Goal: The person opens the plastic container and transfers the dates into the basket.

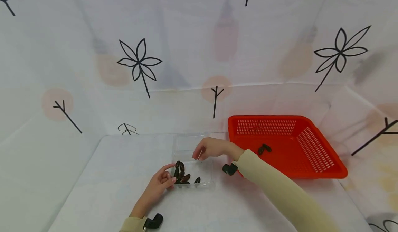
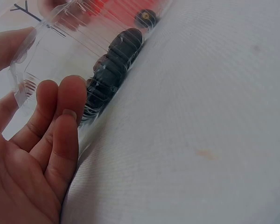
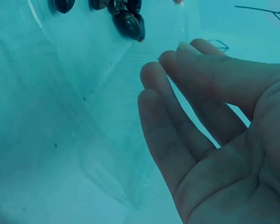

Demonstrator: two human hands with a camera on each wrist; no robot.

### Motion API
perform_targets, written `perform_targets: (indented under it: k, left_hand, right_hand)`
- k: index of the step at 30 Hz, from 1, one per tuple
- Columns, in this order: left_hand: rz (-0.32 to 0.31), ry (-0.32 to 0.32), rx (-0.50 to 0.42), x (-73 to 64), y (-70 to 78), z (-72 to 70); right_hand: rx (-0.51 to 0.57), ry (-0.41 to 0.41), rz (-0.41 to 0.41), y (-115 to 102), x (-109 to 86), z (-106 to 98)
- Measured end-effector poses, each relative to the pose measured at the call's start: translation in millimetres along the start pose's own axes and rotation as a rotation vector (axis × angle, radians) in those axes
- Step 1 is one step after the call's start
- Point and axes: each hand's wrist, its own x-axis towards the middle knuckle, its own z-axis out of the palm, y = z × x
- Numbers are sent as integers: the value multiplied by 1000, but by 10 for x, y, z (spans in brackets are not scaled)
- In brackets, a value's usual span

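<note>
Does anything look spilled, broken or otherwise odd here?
I see nothing spilled or broken. One mild oddity: a single dark oval piece lies apart from the main cluster in the clear plastic box. Also, the right wrist picture has a strong blue-green tint, unlike the other two views.

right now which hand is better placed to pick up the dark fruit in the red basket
Probably the right hand: looks empty and is nearer the basket; the left hand touches the box.
</note>
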Motion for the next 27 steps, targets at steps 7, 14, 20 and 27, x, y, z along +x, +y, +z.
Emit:
perform_targets:
  k: [7, 14, 20, 27]
  left_hand:
    - [-6, 15, 18, -12, 19, 20]
    - [9, 16, -5, -24, -1, 24]
    - [11, 26, -20, -40, 7, 45]
    - [10, 30, -16, -54, 6, 66]
  right_hand:
    - [-19, -123, 71, -56, 140, 170]
    - [-50, -270, 166, -25, 249, 388]
    - [-52, -325, 188, -17, 287, 490]
    - [7, -309, 200, -10, 260, 521]
